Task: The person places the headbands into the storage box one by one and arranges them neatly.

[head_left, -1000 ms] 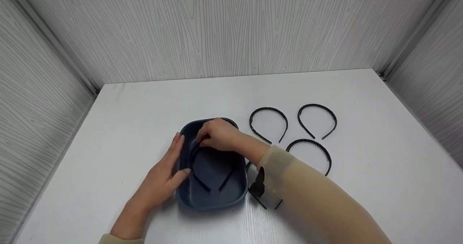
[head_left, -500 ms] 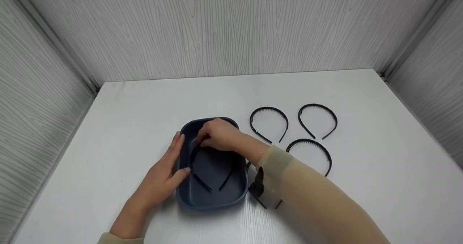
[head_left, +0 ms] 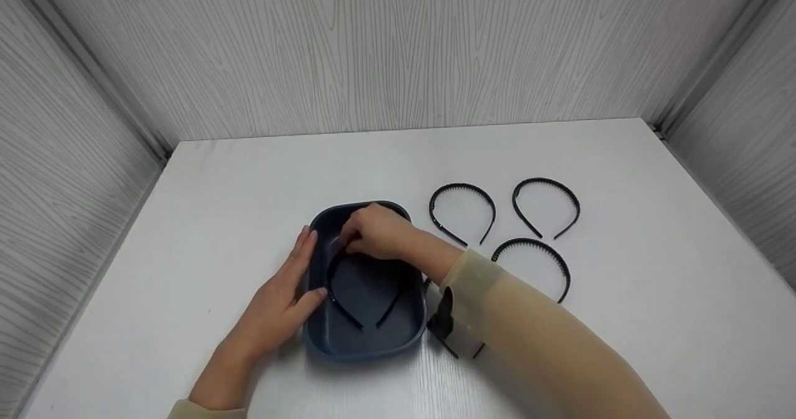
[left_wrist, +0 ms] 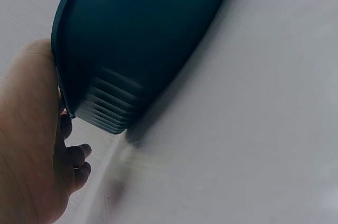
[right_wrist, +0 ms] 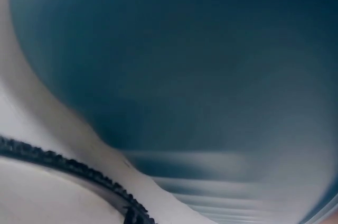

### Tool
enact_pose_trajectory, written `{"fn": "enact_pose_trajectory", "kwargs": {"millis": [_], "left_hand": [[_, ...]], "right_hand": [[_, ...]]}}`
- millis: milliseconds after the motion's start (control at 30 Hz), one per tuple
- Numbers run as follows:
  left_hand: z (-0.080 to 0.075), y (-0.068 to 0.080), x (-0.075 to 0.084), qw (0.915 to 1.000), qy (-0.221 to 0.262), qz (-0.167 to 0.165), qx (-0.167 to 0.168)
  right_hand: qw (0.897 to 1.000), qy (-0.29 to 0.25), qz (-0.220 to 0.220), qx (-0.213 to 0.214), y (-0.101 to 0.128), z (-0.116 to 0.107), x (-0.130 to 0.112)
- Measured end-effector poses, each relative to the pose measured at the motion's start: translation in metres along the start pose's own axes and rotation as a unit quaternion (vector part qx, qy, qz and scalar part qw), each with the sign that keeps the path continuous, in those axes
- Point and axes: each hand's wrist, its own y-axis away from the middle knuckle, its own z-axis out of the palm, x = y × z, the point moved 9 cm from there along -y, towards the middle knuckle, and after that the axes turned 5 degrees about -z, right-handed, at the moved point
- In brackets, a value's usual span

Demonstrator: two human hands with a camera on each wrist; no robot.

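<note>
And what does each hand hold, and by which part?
The right hand seems to pinch a black headband near the top of its arch; the left hand grips the blue basin by its left rim.

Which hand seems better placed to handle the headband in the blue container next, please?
Probably the right hand: it is inside the container, seemingly pinching the top of the headband, while the left hand holds the container's left rim.

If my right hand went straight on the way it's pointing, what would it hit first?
Likely the left inner wall of the blue bin, just ahead of the right hand; depth is unclear.
</note>
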Motion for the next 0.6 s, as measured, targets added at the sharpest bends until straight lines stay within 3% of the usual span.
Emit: {"fn": "enact_pose_trajectory", "kwargs": {"millis": [367, 600], "left_hand": [[0.000, 0.000, 0.001, 1.0000, 0.001, 0.005, -0.002], [-0.001, -0.001, 0.001, 1.0000, 0.004, 0.001, -0.003]], "right_hand": [[1.000, 0.008, 0.013, -0.010, 0.000, 0.004, 0.002], [1.000, 0.007, -0.010, 0.008, 0.002, -0.006, -0.007]]}}
